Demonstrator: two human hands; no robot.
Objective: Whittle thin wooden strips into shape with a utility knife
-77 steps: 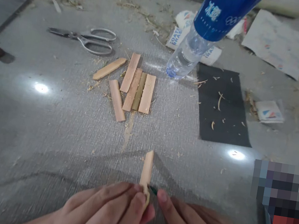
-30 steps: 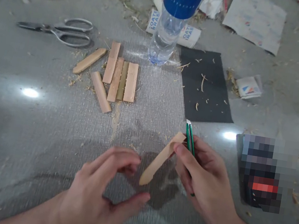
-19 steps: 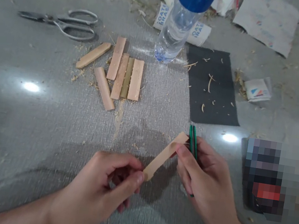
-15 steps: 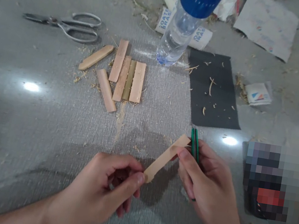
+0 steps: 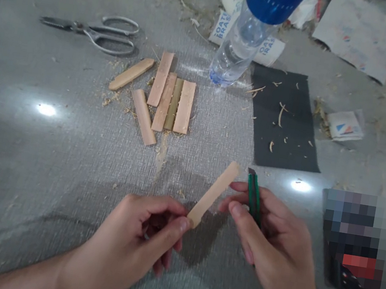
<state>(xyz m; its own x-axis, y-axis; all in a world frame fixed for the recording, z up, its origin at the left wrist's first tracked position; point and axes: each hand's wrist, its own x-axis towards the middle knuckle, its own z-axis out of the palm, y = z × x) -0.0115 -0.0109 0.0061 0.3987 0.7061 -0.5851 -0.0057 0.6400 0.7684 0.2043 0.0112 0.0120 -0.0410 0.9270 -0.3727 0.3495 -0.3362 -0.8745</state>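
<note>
Between thumb and fingers, my left hand (image 5: 143,239) pinches the lower end of a pale flat bamboo strip (image 5: 213,194), which tilts up to the right and has uneven edges. My right hand (image 5: 266,234) holds a green utility knife (image 5: 253,193) with its dark blade tip pointing up. The right thumb and fingertips are just beside the strip's upper end and look apart from it. Several more bamboo strips (image 5: 184,109) lie on the table beyond my hands, with shavings around them. One strip (image 5: 131,74) has a shaped end.
Metal scissors (image 5: 86,29) lie at the upper left. A water bottle (image 5: 235,48) stands behind the strips. Right of it lies a dark sheet of paper (image 5: 284,125) with curled shavings. Small packet (image 5: 346,125), printed paper (image 5: 358,36) and a blurred dark object (image 5: 349,242) are at right.
My right fingers have let go of the bamboo strip's upper end and drawn slightly away with the knife. My left hand still grips the strip. The whole view has shifted a little.
</note>
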